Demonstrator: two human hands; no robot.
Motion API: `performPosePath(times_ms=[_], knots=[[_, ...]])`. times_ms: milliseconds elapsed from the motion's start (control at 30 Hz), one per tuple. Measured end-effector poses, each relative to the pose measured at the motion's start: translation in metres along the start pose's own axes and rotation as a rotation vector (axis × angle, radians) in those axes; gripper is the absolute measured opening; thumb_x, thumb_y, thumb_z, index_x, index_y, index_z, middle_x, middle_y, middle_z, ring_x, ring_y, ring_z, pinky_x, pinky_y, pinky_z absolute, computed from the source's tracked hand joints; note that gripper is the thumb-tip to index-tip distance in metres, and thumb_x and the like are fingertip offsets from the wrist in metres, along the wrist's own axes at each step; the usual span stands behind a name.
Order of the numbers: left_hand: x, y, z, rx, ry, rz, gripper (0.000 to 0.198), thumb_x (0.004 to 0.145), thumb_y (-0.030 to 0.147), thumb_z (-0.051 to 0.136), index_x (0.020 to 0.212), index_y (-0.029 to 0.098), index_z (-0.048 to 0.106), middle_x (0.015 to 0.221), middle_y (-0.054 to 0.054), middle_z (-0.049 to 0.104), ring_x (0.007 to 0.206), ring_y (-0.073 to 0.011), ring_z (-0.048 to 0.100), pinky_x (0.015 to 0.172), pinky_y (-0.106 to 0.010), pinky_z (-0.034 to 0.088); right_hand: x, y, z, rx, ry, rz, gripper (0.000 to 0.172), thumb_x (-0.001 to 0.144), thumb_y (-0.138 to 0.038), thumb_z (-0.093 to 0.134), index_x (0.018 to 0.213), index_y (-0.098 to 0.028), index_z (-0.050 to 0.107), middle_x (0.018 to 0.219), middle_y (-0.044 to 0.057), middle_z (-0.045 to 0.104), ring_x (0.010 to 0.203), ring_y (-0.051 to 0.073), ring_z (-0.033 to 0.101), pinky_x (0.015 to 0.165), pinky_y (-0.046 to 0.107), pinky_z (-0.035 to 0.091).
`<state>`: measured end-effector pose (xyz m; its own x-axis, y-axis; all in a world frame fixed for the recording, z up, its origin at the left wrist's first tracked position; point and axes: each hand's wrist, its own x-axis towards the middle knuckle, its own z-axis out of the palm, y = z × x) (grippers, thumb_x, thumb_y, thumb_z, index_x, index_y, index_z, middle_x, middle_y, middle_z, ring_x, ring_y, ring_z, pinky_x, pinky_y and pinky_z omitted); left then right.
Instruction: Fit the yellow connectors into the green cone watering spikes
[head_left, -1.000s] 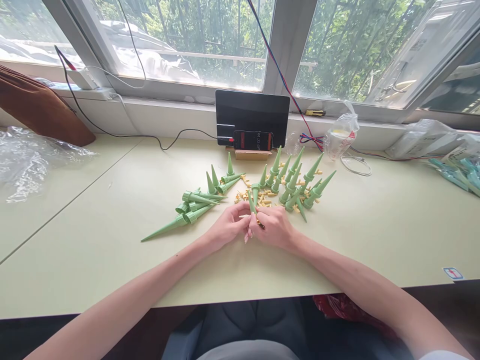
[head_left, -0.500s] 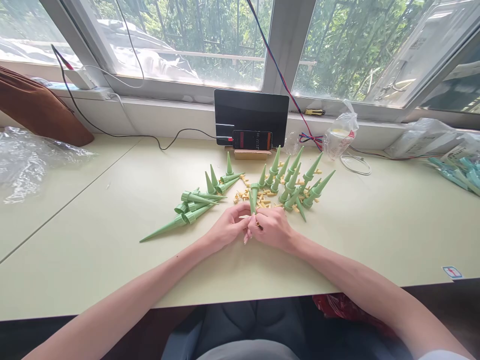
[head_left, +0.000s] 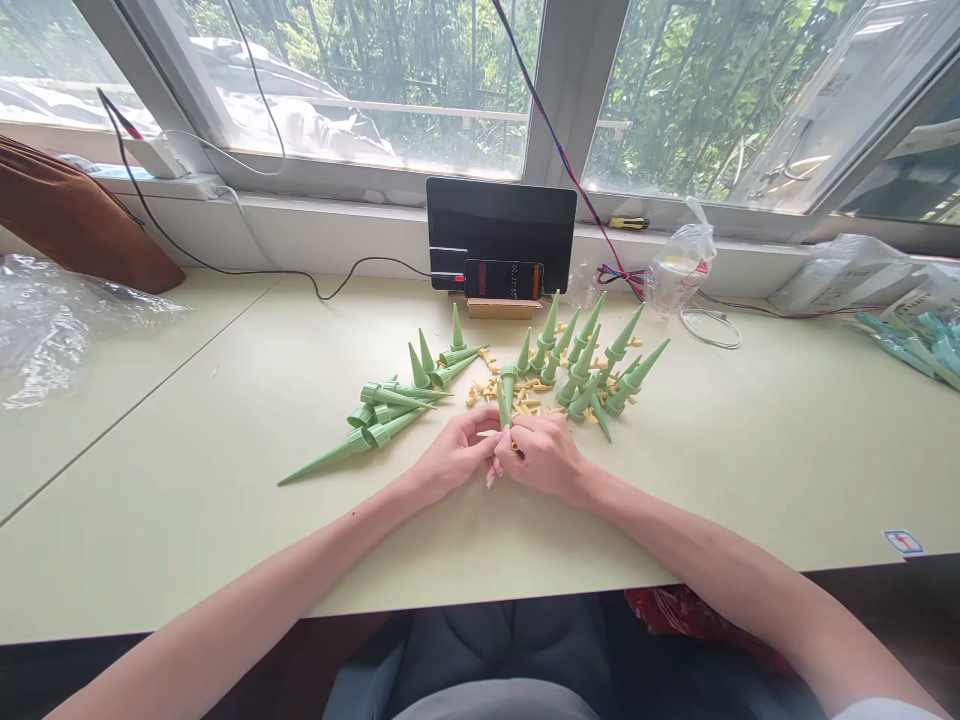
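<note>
My left hand (head_left: 455,458) and my right hand (head_left: 546,455) meet at the middle of the table, fingers closed round a green spike (head_left: 504,405) between them. A small yellow piece (head_left: 517,450) with a dark end shows at my right fingers. Just beyond the hands lies a heap of small yellow pieces (head_left: 525,402). Green spikes (head_left: 397,398) lie in a pile at the left, with a few upright behind. At the right, several more green spikes (head_left: 581,365) stand or lean, some with yellow pieces on them.
A phone (head_left: 504,280) leans on a dark tablet (head_left: 501,220) at the back. Cables run along the window wall. A plastic bag (head_left: 682,265) stands back right, teal items (head_left: 911,345) lie far right, and clear wrap (head_left: 60,330) lies far left.
</note>
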<state>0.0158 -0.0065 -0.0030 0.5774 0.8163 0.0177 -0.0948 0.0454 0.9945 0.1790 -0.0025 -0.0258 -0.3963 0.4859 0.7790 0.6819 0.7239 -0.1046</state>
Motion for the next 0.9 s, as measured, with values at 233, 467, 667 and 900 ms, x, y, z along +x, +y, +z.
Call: performPosePath(times_ms=[233, 467, 667, 900], knots=[[-0.0006, 0.004, 0.0009, 0.004, 0.006, -0.002, 0.032, 0.087, 0.041, 0.065, 0.105, 0.014, 0.062, 0.092, -0.005, 0.068, 0.052, -0.0078, 0.055, 0.051, -0.023, 0.05, -0.0005, 0.0, 0.0007, -0.02, -0.015, 0.017, 0.043, 0.085, -0.014, 0.046, 0.042, -0.017, 0.045, 0.043, -0.003, 0.044, 0.04, 0.007, 0.03, 0.044, 0.023, 0.022], [-0.0005, 0.0074, 0.0015, -0.013, 0.014, -0.021, 0.032, 0.085, 0.04, 0.066, 0.104, 0.013, 0.065, 0.09, -0.005, 0.067, 0.053, -0.0073, 0.053, 0.05, -0.021, 0.048, -0.0029, 0.0004, 0.0037, -0.02, -0.017, 0.05, 0.046, 0.087, -0.023, 0.052, 0.041, -0.017, 0.047, 0.042, -0.002, 0.046, 0.04, 0.007, 0.035, 0.044, 0.023, 0.024], [0.0002, 0.0056, 0.0002, -0.026, 0.007, -0.022, 0.036, 0.085, 0.041, 0.066, 0.109, 0.013, 0.065, 0.082, -0.004, 0.065, 0.055, -0.0083, 0.052, 0.05, -0.021, 0.048, -0.0044, 0.0014, 0.0045, -0.006, -0.032, 0.068, 0.047, 0.089, -0.025, 0.052, 0.043, -0.018, 0.049, 0.043, -0.001, 0.048, 0.042, 0.008, 0.037, 0.045, 0.024, 0.026], [0.0006, 0.0061, 0.0014, -0.027, 0.018, -0.031, 0.035, 0.085, 0.04, 0.066, 0.108, 0.014, 0.067, 0.084, -0.005, 0.066, 0.055, -0.0084, 0.052, 0.051, -0.021, 0.048, -0.006, 0.0031, 0.005, 0.008, -0.024, 0.074, 0.046, 0.088, -0.025, 0.054, 0.044, -0.018, 0.045, 0.043, -0.002, 0.044, 0.041, 0.008, 0.04, 0.045, 0.023, 0.026]])
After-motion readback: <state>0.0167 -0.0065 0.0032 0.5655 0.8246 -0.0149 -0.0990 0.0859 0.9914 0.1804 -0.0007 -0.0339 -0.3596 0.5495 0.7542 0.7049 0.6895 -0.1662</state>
